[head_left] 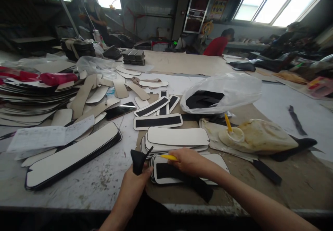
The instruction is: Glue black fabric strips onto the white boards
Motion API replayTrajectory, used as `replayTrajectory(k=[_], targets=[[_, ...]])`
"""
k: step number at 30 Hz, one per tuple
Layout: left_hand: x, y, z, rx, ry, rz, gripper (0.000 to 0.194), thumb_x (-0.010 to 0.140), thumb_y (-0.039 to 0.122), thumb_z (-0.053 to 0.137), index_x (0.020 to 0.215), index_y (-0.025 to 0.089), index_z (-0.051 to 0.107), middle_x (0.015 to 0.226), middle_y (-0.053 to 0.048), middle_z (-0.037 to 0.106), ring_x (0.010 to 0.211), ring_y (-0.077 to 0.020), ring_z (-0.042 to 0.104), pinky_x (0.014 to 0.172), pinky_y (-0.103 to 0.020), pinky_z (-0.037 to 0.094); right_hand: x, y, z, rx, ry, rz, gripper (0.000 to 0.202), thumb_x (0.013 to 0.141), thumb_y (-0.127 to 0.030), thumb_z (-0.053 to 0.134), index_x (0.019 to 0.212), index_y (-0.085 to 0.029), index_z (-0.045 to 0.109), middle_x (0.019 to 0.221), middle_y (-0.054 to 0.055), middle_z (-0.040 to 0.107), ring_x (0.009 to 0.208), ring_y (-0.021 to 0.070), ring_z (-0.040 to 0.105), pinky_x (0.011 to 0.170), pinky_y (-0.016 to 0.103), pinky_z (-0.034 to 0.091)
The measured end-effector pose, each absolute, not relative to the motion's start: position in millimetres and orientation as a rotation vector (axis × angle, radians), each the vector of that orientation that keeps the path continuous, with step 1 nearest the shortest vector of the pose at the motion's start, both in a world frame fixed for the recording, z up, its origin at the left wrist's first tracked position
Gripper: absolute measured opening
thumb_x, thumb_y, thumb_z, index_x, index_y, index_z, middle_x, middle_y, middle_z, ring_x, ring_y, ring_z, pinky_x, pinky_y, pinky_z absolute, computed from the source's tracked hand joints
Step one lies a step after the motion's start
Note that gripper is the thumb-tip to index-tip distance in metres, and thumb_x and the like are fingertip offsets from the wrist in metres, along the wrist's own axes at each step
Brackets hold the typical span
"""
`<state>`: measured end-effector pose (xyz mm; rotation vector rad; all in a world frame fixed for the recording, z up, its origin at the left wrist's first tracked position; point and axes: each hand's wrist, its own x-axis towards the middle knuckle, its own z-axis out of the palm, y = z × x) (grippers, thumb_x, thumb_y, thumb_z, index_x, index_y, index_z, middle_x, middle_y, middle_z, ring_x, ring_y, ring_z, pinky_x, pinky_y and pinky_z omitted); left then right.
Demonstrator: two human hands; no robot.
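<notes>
My left hand [134, 183] is closed around black strips [137, 160], which stick up above its fingers. A slim yellow tool [169, 157], perhaps a spreader, is gripped in my right hand [188, 160], its tip pointing left. Below that hand lies a stack of white rounded panels [156, 179]; a black strip [166, 172] covers the middle of the top one. Another black strip [203, 188] hangs over the stack's right part. Just behind, more white panels [178, 136] are piled. Several panels with black strips [158, 121] lie farther back.
To the right, a glue-stained container [262, 134] has a yellow stick [228, 122] in its mouth. Behind it is a plastic bag [234, 92] with black pieces. At left are long panels [75, 154], a paper sheet [49, 137] and a phone [121, 110]. People are in the background.
</notes>
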<state>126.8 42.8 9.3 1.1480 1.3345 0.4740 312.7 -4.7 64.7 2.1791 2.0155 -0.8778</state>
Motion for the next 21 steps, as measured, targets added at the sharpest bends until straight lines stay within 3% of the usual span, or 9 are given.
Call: replayTrajectory(k=[3,8,12,16,21], targets=[[130.5,47.5,6.5,1.216,1.327,0.422,0.034,0.054,0.04,0.072,0.071,0.015,0.057,0.047,0.004,0.055,0.041,-0.0135,0.049,0.044,-0.025,0.037,314.3,-2.3,56.8,2.183,2.019,-0.877,0.022,0.084,-0.032,0.045,0.085,-0.02,0.064,0.086,0.007,0.069,0.076,0.0197,0.061,0.059,0.025,0.035],[137.8,49.4,10.7,1.323,1.259,0.414,0.036,0.055,0.032,0.072,0.085,0.014,0.064,0.077,-0.005,0.07,0.078,-0.023,0.062,0.069,-0.029,0.046,315.4,-1.2,52.1,2.191,2.039,-0.864,0.022,0.083,-0.031,0.045,0.086,-0.02,0.064,0.086,0.008,0.069,0.076,0.0206,0.062,0.059,0.025,0.035],[141.9,50.1,13.6,1.342,1.307,0.421,0.035,0.054,0.029,0.072,0.085,0.014,0.067,0.075,-0.005,0.071,0.076,-0.0241,0.063,0.067,-0.029,0.047,316.3,-2.3,54.1,2.19,2.06,-0.858,0.025,0.083,-0.034,0.044,0.088,-0.02,0.064,0.085,0.009,0.069,0.076,0.0215,0.062,0.059,0.026,0.035],[143.4,49.1,11.1,1.363,1.328,0.404,0.035,0.054,0.03,0.071,0.084,0.014,0.066,0.073,-0.005,0.07,0.074,-0.0242,0.063,0.065,-0.029,0.047,319.5,-16.2,63.0,2.136,2.045,-0.917,0.028,0.075,-0.043,0.054,0.085,-0.019,0.065,0.08,0.008,0.069,0.073,0.0222,0.061,0.054,0.025,0.033],[147.7,45.8,9.2,1.383,1.378,0.428,0.032,0.054,0.033,0.07,0.079,0.015,0.064,0.08,-0.007,0.07,0.083,-0.0266,0.062,0.07,-0.031,0.046,334.3,-57.5,73.4,2.266,1.935,-0.875,0.016,0.075,-0.028,0.051,0.08,-0.018,0.063,0.08,0.007,0.067,0.074,0.0209,0.059,0.057,0.025,0.033]])
